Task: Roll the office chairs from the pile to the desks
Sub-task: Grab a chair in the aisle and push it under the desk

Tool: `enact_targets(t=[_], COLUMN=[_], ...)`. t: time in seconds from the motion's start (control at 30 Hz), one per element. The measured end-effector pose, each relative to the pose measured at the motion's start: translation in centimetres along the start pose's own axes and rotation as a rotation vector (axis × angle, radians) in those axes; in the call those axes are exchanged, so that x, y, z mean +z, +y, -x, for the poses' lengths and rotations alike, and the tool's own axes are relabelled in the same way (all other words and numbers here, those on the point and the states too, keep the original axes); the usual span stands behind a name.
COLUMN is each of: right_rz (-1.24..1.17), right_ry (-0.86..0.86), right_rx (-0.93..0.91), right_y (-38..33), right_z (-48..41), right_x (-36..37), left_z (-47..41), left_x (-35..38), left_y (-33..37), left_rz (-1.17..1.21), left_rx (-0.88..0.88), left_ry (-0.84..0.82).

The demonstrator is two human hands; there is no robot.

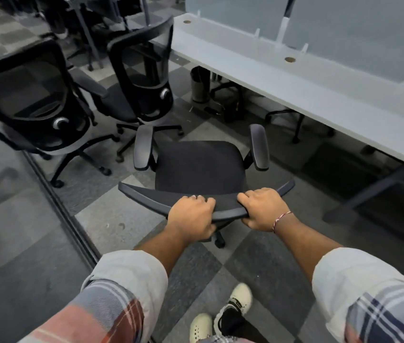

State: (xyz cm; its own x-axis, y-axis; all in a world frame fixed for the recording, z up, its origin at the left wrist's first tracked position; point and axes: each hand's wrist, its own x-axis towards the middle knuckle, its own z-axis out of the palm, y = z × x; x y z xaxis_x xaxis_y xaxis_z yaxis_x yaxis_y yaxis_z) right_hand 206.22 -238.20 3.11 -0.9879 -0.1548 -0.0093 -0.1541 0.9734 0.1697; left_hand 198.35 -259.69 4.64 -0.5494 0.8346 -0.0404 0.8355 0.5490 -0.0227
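A black office chair (199, 164) stands right in front of me, its seat and two grey armrests facing away. My left hand (192, 216) grips the top edge of its backrest, fingers curled over the rim. My right hand (261, 207), with a thread band on the wrist, grips the same rim just to the right. The long white desk (295, 80) runs along the right side, close to the chair's right armrest. Two more black mesh-back chairs (35, 100) (141, 78) stand at the left and behind.
A glass wall with a floor track (67, 211) runs diagonally on the left. Frosted dividers (344, 23) stand on the desk. A metal bin (199, 84) and chair bases sit under the desk. My shoes (223, 315) are on checkered carpet below.
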Motion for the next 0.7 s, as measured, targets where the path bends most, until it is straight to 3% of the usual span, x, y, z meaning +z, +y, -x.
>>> enact_targets(t=[0.7], right_rz=[0.003], right_ry=[-0.141], right_rx=[0.51], right_y=[-0.9], right_z=[22.2], right_x=[-0.2], left_z=[-0.3], left_x=[-0.5], left_y=[15.8], left_rz=[-0.006], left_rx=[0.464], left_ry=[-0.019])
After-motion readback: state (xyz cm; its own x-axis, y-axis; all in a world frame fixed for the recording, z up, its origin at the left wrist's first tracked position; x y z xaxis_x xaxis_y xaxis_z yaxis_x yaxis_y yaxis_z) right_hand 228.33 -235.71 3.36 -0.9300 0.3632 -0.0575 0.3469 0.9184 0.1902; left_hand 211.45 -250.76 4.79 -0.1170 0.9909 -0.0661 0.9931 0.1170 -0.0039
